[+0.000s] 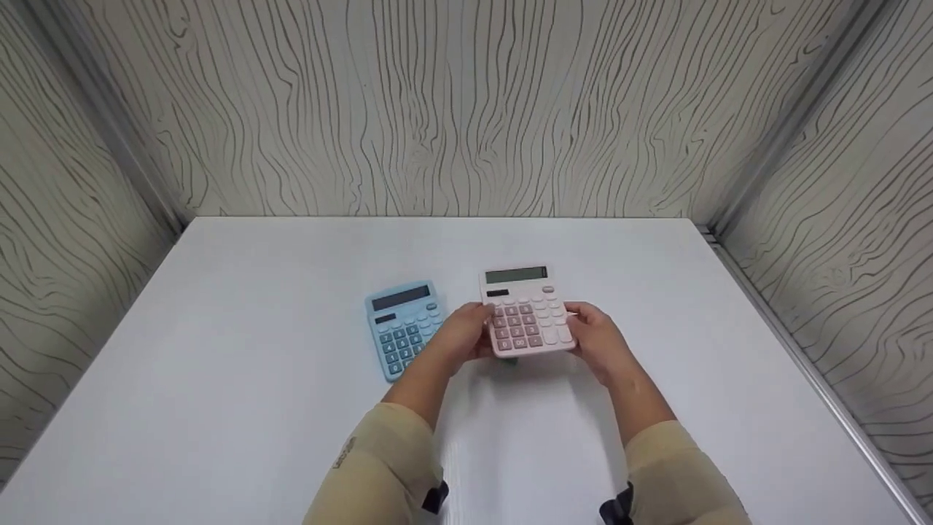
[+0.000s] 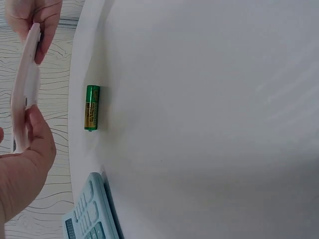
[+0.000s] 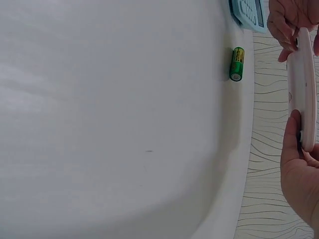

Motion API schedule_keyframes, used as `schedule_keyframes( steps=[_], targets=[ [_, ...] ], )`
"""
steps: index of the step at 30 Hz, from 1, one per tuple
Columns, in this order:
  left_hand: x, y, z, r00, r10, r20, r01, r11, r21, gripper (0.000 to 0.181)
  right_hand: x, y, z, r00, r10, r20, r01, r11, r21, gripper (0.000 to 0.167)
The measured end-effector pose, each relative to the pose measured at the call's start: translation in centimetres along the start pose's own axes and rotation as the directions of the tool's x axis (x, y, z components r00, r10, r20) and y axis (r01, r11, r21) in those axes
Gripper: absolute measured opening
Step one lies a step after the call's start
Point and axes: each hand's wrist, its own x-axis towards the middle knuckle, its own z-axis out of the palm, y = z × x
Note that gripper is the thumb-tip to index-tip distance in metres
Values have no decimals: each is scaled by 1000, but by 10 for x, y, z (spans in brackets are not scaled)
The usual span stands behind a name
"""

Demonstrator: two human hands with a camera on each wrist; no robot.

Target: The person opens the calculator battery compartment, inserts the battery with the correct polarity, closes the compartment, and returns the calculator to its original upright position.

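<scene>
- Both sides of pink calc (image 1: 526, 311) gripped: L hand (image 1: 469, 332) on its L edge, thumb over the front; R hand (image 1: 594, 337) on its R edge.
- Pink calc is off the worktop (image 1: 255, 313), held in the air btwn the hands, face up twd the person, display at far end; a small mark shows at R end of display, too small to read.
- Keys on pink calc: dusty-pink number block, paler ones to the R.
- AA-type battery (image 2: 91, 108), green w/ gold label, lies on worktop below pink calc, apart from both hands; both wrist cams show it, head cam gets only a sliver under the calc's near edge.
- Blue calc (image 1: 403, 328) flat on worktop, L of pink calc, slightly angled, display at far end; L hand/forearm hides its lower R part.
- Beige sleeves (image 1: 390, 456) on both arms, dark straps (image 1: 435, 498) near the cuffs; lettering on L sleeve unreadable.
- Wood-grain-print panels (image 1: 437, 109) at back + sides, grey metal posts (image 1: 791, 124) in corners.
</scene>
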Motion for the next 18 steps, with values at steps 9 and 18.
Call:
schedule_keyframes(
  steps=[9, 18],
  targets=[
    [-2, 1, -12, 999, 14, -42, -16, 998, -60, 43, -4, -8, 7, 1000, -30, 5, 30, 999, -19, 33],
    [-9, 2, -23, 997, 54, -50, -58, 995, -77, 40, -10, -13, 11, 996, -63, 63, 62, 998, 6, 31]
  ],
)
